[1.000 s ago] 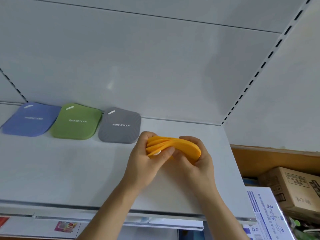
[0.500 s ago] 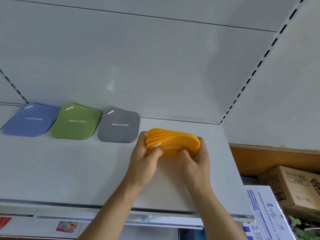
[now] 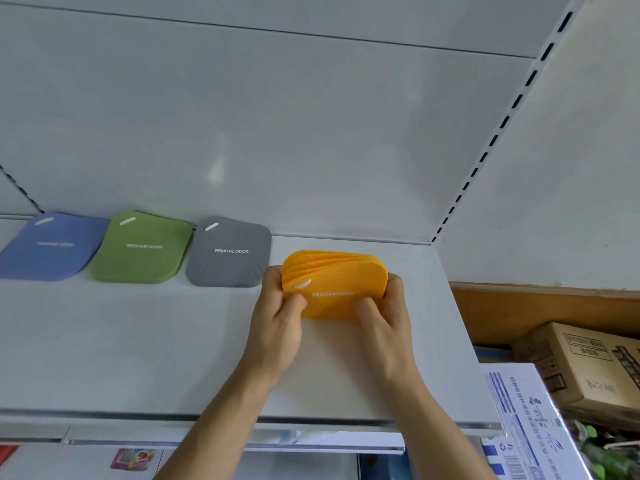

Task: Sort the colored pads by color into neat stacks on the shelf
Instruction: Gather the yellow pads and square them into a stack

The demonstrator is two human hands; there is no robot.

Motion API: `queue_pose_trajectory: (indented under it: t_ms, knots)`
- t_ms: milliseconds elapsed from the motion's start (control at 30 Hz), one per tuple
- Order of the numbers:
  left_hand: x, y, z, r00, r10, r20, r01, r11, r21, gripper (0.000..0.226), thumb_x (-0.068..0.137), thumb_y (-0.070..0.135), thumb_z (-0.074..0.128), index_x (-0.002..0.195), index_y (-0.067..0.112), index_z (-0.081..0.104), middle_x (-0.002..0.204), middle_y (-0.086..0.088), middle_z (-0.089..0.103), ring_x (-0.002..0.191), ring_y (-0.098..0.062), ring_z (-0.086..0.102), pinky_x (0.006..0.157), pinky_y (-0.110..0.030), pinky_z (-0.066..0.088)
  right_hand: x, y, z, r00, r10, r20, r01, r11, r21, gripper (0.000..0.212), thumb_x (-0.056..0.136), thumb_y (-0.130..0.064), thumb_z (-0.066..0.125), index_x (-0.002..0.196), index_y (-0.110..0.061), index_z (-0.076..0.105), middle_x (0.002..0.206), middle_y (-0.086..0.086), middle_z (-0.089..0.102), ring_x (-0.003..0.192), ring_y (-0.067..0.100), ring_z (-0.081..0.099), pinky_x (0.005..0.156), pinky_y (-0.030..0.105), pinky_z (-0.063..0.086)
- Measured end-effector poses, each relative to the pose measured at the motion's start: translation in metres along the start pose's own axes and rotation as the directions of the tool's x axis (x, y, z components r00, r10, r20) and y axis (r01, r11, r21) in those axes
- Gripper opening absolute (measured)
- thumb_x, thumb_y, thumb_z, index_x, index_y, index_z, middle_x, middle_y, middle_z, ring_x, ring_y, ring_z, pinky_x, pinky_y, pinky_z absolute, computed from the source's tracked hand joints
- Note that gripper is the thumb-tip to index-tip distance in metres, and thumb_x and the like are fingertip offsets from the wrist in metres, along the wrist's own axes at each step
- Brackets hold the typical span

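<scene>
White shelf panels fill your view, with the back wall rising behind and a slotted upright at the right corner; along the back sit a blue stack, a green stack and a grey stack, flat and side by side, each just beside the next. Your orange pads are between your two hands, directly ahead of both wrists and just right of the grey stack, near it but apart. They stand tilted on their lower edge, fanned at the top, long axis running left to right across you. Your left hand grips the left end, thumb on the printed face; your right hand grips the right end the same way, so neither hand is nearer. The lower edge seems to touch the shelf, though your fingers hide it. What the next move turns on, I judge, is that fan: square the edges between your palms, then lay the bundle flat in the open spot right of grey, in line with the row
</scene>
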State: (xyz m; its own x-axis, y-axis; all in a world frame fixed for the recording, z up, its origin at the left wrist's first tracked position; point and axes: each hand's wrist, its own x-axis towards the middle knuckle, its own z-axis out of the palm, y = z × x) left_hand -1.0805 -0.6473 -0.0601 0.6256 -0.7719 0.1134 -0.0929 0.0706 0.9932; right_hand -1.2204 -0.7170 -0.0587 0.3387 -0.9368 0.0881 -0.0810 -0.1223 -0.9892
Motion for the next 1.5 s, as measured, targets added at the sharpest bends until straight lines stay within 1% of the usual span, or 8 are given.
queue_pose_trajectory:
  t_ms: [267,500,833,933,1033,1167,1367,1500]
  knots:
    - [0.0,0.0,0.002,0.999,0.049,-0.004,-0.049,0.998,0.04,0.026,0.089,-0.004,0.044,0.108,0.004,0.059,0.091,0.023,0.067,0.087,0.006,0.06,0.08,-0.009,0.047,-0.003,0.003,-0.002,0.992,-0.113,0.049,0.115,0.992,-0.045,0.015,0.093,-0.014,0.039,0.107,-0.012,0.046,0.097,-0.01,0.058,0.085,-0.003,0.054,0.076,0.013,0.045]
    - [0.002,0.002,-0.001,1.0,0.019,0.003,-0.019,0.998,0.054,0.028,0.106,-0.004,0.048,0.112,0.02,0.061,0.095,0.03,0.069,0.092,0.012,0.062,0.083,-0.007,0.045,-0.001,0.007,0.0,0.996,-0.066,0.059,0.076,0.978,-0.193,0.013,0.106,-0.006,0.049,0.111,-0.019,0.047,0.092,-0.027,0.064,0.081,-0.006,0.059,0.072,0.019,0.048]
    - [0.009,0.005,-0.006,0.996,-0.065,0.052,0.055,0.983,0.175,0.008,0.094,0.016,0.05,0.102,0.017,0.049,0.08,-0.001,0.06,0.07,-0.006,0.053,0.068,-0.03,0.043,0.009,0.005,-0.005,0.997,-0.04,0.059,0.06,0.918,-0.391,0.025,0.099,-0.004,0.053,0.1,-0.028,0.045,0.075,-0.009,0.06,0.068,0.0,0.057,0.058,0.019,0.043]
    - [0.017,0.004,-0.011,0.999,-0.036,0.035,0.018,0.913,0.408,0.012,0.099,0.017,0.057,0.092,0.023,0.05,0.073,0.001,0.058,0.065,-0.015,0.056,0.064,-0.039,0.045,0.022,0.003,-0.012,0.999,-0.04,0.033,0.05,0.89,-0.452,0.018,0.095,-0.013,0.06,0.096,-0.031,0.057,0.088,-0.008,0.067,0.079,0.009,0.063,0.07,0.036,0.052]
    - [0.033,0.004,-0.013,0.994,0.099,-0.041,-0.055,0.802,0.595,0.007,0.094,0.019,0.062,0.095,0.023,0.057,0.081,0.003,0.062,0.075,-0.023,0.059,0.063,-0.037,0.044,0.035,-0.005,-0.011,0.999,-0.002,0.05,0.025,0.886,-0.464,0.022,0.095,-0.019,0.067,0.105,-0.038,0.06,0.093,-0.012,0.067,0.086,0.01,0.063,0.071,0.028,0.048]
    - [0.06,0.003,-0.013,0.979,0.188,-0.078,-0.09,0.743,0.663,0.039,0.093,0.02,0.067,0.128,0.023,0.05,0.089,0.003,0.068,0.083,-0.026,0.065,0.072,-0.042,0.052,0.059,-0.006,-0.002,0.998,0.054,0.039,-0.029,0.876,-0.482,0.046,0.096,-0.024,0.069,0.141,-0.031,0.058,0.094,-0.015,0.065,0.086,0.001,0.061,0.067,0.015,0.042]
    - [0.081,-0.017,-0.012,0.949,0.315,0.001,-0.177,0.528,0.83,0.022,0.089,0.025,0.048,0.111,0.023,0.048,0.081,-0.004,0.07,0.082,-0.037,0.063,0.068,-0.043,0.044,0.073,0.005,0.006,0.999,0.015,0.035,0.007,0.829,-0.56,0.056,0.098,-0.018,0.059,0.152,-0.03,0.048,0.101,-0.011,0.067,0.083,-0.002,0.058,0.065,0.008,0.037]
    - [0.081,-0.025,-0.009,0.941,0.335,0.039,-0.207,0.481,0.852,0.012,0.089,0.014,0.065,0.099,0.019,0.06,0.077,-0.003,0.07,0.08,-0.037,0.063,0.07,-0.044,0.045,0.072,0.013,0.005,0.999,-0.036,0.027,0.044,0.81,-0.584,0.049,0.098,-0.014,0.057,0.144,-0.03,0.057,0.099,-0.006,0.067,0.085,0.015,0.062,0.073,0.026,0.045]
